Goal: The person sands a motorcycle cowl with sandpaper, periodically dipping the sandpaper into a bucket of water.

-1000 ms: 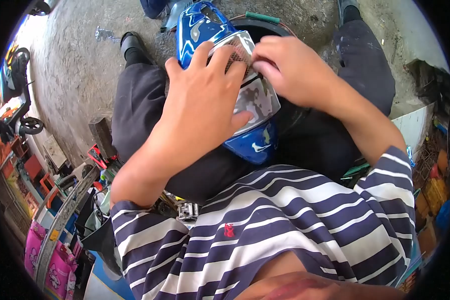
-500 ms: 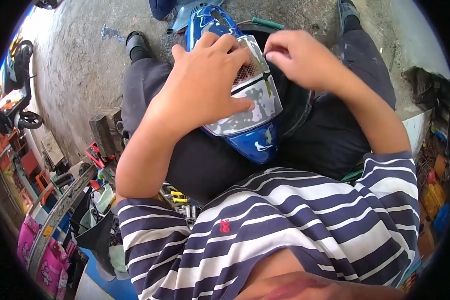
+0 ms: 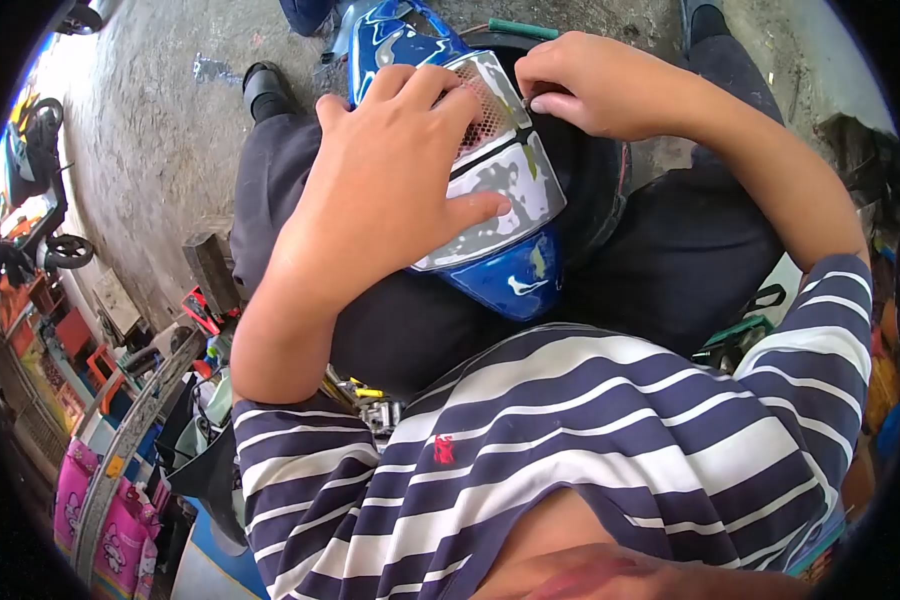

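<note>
A blue motorcycle body panel (image 3: 515, 285) lies across a round black object (image 3: 610, 190) between my knees. Patchy grey and white areas (image 3: 510, 195) cover its middle, beside a mesh section (image 3: 485, 115). My left hand (image 3: 395, 165) grips the panel from above, its fingers bent over the mesh side and its thumb on the patchy surface. At the panel's far right edge, my right hand (image 3: 575, 90) is closed in a pinch. A small dark bit shows at its fingertips, too small to name.
A green stick-like piece (image 3: 522, 29) lies beyond the panel. Tools (image 3: 375, 405) sit by my left hip. Left of me are a metal rail (image 3: 135, 440), a pink patterned cloth (image 3: 75, 490) and a parked motorbike (image 3: 40, 200). My foot (image 3: 265, 82) rests on the concrete floor (image 3: 160, 110).
My right hand has moved slightly left and up along the panel's edge, with its elbow swung outward. The far end of the panel appears slightly further left. My left hand keeps its hold.
</note>
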{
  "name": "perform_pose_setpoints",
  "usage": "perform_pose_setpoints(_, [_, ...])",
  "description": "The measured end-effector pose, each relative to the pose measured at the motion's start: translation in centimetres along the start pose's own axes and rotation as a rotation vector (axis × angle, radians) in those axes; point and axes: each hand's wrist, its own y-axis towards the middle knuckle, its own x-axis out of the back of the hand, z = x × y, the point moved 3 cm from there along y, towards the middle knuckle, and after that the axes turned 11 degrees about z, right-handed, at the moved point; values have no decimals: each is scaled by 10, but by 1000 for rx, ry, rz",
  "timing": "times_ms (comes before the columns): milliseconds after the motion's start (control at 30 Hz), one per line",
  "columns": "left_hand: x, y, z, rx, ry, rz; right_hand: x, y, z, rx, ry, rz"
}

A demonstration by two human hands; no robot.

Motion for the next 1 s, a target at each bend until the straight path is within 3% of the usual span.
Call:
perform_pose_setpoints(233, [-4, 0, 0, 7, -4, -43, -22, 3, -4, -112, 217, -127])
perform_pose_setpoints(433, [-4, 3, 0, 27, 7, -28, -46, 1, 9, -35, 299, -377])
perform_pose_setpoints(500, [-5, 2, 0, 36, 11, -35, -47, 2, -3, -207, 399, -327])
perform_pose_setpoints(633, [-6, 5, -1, 42, -4, -32, -49, -6, 19, 67, 366, -401])
perform_pose_setpoints(700, [-6, 6, 0, 54, 4, -42, -53, -2, 16, 105, 330, -469])
perform_pose_setpoints(767, [-9, 6, -1, 57, 40, -71, -52, 1, -3, -164, 348, -378])
perform_pose_setpoints(900, [-8, 9, -1, 60, 28, -65, -40, 2, 26, 151, 346, -385])
perform_pose_setpoints(1000, [-9, 7, 0, 56, 14, -54, -37, 11, 7, 52, 331, -357])
